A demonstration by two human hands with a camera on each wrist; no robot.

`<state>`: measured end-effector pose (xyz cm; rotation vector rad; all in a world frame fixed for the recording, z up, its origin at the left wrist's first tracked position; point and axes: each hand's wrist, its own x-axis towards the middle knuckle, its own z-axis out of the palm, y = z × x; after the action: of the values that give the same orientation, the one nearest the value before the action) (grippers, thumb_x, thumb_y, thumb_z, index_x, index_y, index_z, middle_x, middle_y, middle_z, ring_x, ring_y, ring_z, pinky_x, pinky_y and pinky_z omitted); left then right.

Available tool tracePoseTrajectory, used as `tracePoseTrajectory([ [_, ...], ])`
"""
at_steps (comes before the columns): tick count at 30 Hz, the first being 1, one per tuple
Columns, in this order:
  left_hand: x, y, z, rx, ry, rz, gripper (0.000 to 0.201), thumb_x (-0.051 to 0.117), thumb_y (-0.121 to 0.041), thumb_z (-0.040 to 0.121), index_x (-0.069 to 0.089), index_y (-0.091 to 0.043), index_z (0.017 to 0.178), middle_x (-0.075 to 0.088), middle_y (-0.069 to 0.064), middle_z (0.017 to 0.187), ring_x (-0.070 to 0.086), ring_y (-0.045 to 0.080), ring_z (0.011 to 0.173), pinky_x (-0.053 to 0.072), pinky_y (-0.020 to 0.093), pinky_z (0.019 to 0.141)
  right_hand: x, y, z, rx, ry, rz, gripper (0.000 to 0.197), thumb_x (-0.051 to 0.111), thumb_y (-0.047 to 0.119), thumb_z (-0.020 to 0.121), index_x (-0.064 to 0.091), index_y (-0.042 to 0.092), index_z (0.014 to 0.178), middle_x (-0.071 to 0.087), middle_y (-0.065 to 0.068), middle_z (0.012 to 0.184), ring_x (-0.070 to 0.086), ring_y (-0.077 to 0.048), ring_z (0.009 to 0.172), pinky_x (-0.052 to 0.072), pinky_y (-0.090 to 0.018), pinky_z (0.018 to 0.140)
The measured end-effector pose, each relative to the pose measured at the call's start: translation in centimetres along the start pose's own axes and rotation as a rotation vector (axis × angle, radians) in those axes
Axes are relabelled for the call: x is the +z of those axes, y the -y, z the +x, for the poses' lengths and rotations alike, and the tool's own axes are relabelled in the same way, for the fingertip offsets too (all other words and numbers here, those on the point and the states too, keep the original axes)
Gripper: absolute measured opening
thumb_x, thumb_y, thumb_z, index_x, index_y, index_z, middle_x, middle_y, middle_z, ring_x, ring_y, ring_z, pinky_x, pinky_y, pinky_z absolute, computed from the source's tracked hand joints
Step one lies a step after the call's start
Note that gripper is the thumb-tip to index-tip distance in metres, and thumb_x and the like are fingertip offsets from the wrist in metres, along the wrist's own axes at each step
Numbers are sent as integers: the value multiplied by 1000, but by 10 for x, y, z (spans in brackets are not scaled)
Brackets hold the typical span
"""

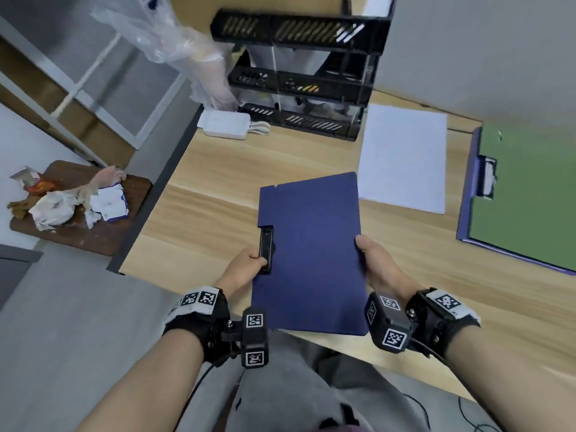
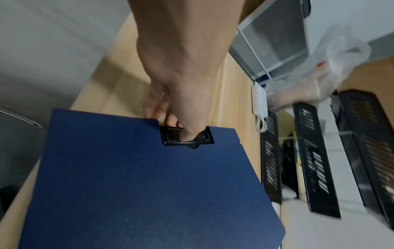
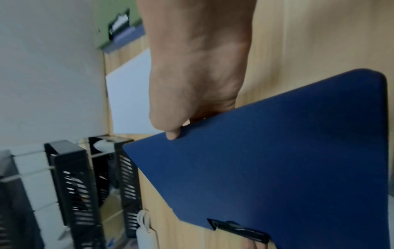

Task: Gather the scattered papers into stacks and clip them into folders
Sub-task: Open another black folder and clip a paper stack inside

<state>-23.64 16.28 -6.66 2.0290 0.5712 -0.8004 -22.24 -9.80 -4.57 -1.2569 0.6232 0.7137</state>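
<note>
Our left hand [image 1: 246, 266] pinches the black clip [image 1: 266, 251] while our right hand [image 1: 374, 263] grips the opposite edge of one closed blue folder [image 1: 311, 254], its long axis running away from us. Beyond the right hand: one white paper stack [image 1: 403, 157] and one open folder [image 1: 523, 194].

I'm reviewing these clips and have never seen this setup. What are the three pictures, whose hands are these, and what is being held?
No machine: a person wears one camera on the head and one on each wrist. The head view looks down at a wooden desk. Both hands hold a closed blue folder: the left hand grips its black clip, the right hand pinches the opposite edge. On the desk lie white paper, an open folder with green paper, and black stacked trays. The wrist views show each grip closely.
</note>
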Motion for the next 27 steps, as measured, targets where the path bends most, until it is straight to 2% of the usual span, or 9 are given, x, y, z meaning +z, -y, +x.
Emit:
tracePoseTrajectory([
  [2, 22, -23, -3, 45, 40, 5, 6, 59, -20, 81, 57, -14, 81, 59, 5, 79, 55, 21, 75, 38, 30, 69, -23, 11, -19, -63, 4, -53, 28, 37, 27, 96, 64, 19, 92, 60, 3, 75, 52, -13, 61, 45, -22, 54],
  [5, 58, -59, 3, 164, 63, -23, 57, 67, -41, 68, 59, -17, 118, 62, 2, 118, 61, 21, 109, 49, 32, 92, -57, 27, -40, -119, 64, -36, 24, 38, 28, 99, 59, 18, 93, 43, 8, 60, 32, -12, 53, 40, -18, 47],
  [8, 89, -109, -14, 254, 179, 51, 95, 72, -56, 70, 33, -19, 149, 39, -6, 147, 42, 15, 134, 37, 38, 112, -81, 38, -54, -177, 124, -61, 26, 38, 26, 102, 61, 15, 110, 56, -1, 75, 53, -20, 67, 55, -27, 64],
  [11, 111, -151, -38, 292, 264, 94, 112, 72, -68, 62, 23, -27, 153, 34, -10, 152, 39, 12, 136, 38, 36, 111, -99, 47, -69, -223, 160, -87, 28, 40, 28, 102, 64, 25, 118, 69, -8, 108, 64, -30, 92, 53, -42, 92],
  [14, 123, -178, -55, 331, 337, 176, 105, 70, -73, 66, 19, -39, 152, 31, -15, 151, 40, 10, 132, 46, 32, 93, -114, 52, -80, -257, 168, -130, 27, 45, 31, 101, 63, 27, 121, 71, -4, 115, 69, -27, 96, 52, -44, 96],
  [17, 128, -193, -68, 367, 369, 228, 105, 68, -71, 70, 13, -39, 153, 27, -14, 154, 40, 10, 131, 51, 29, 81, -123, 58, -84, -276, 169, -137, 31, 53, 37, 97, 61, 26, 125, 74, -6, 109, 70, -26, 95, 51, -45, 98],
  [20, 128, -202, -80, 381, 397, 194, 117, 73, -69, 64, 7, -35, 155, 21, -12, 158, 39, 14, 134, 56, 28, 71, -124, 65, -86, -318, 174, -158, 35, 56, 37, 96, 58, 22, 127, 73, 7, 78, 70, -12, 72, 55, -40, 91],
  [24, 129, -210, -88, 434, 373, 65, 99, 76, -48, 77, 16, -33, 154, 26, -10, 156, 44, 14, 132, 59, 26, 69, -112, 75, -88, -340, 153, -117, 34, 56, 37, 96, 58, 21, 127, 66, 2, 124, 70, -15, 82, 57, -29, 65],
  [27, 123, -206, -87, 426, 376, -58, 97, 80, -47, 70, 27, -36, 150, 37, -7, 150, 48, 16, 131, 61, 37, 78, -103, 78, -91, -357, 152, -138, 32, 53, 38, 97, 60, 23, 124, 68, 1, 122, 72, -16, 88, 57, -31, 64],
])
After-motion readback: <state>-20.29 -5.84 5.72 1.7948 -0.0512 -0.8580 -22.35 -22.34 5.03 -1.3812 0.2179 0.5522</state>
